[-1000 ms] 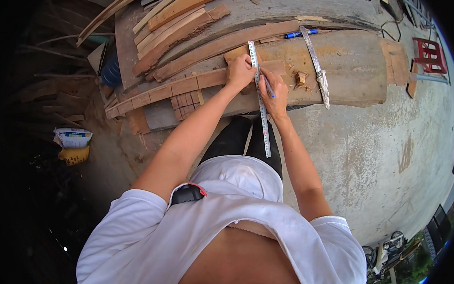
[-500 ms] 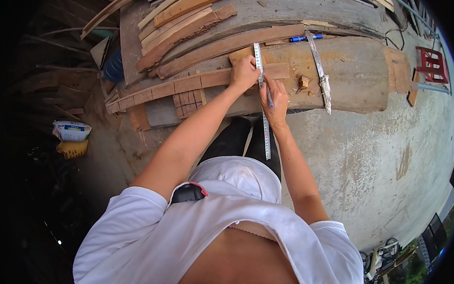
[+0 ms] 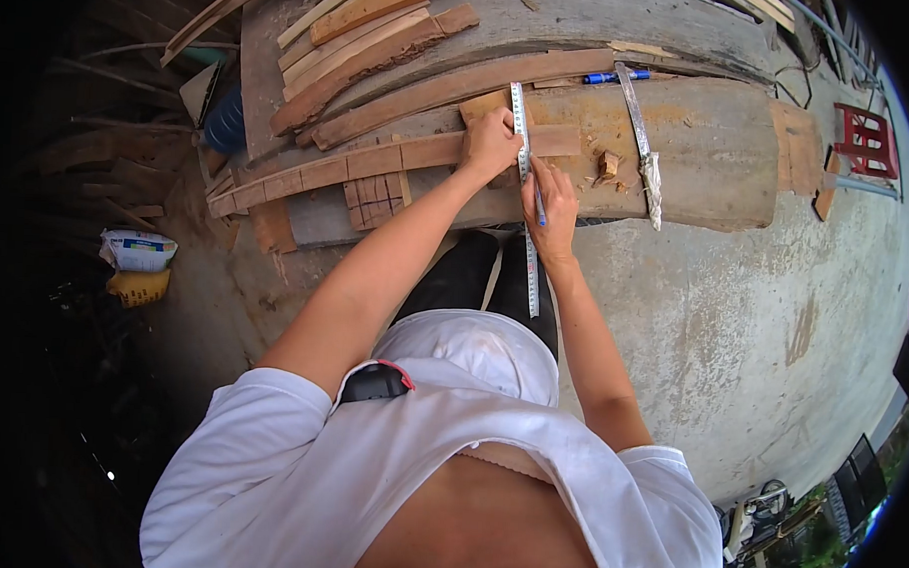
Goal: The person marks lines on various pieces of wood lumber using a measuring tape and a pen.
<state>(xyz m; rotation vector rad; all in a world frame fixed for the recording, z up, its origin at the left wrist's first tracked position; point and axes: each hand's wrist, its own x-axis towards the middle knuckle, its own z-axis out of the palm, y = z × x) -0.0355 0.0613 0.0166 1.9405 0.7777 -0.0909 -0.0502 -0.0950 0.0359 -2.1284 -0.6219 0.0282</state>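
A long white measuring strip (image 3: pixel 532 277) with dark and red marks lies crosswise over a brown wood strip (image 3: pixel 429 151) and runs back over my thighs. My left hand (image 3: pixel 491 145) is closed at the edge of the measuring strip, pressing on the wood strip. My right hand (image 3: pixel 551 209) grips a blue pen (image 3: pixel 540 207) just right of the measuring strip, its tip end near the wood. Dark cross lines divide the wood strip left of my left hand. Below it sits a short block (image 3: pixel 373 201) with a grid of lines.
A knife (image 3: pixel 634 115) with a wrapped handle lies on the plank bench (image 3: pixel 724 153), by a blue marker (image 3: pixel 616 77) and a wood chunk (image 3: pixel 608 167). Several wood strips (image 3: pixel 382 66) lie behind. A red plastic stool (image 3: pixel 866 140) stands right; a bag (image 3: pixel 138 251) sits left.
The view has shifted very slightly. Both hands, the measuring strip and the pen keep almost the same places on the wood.
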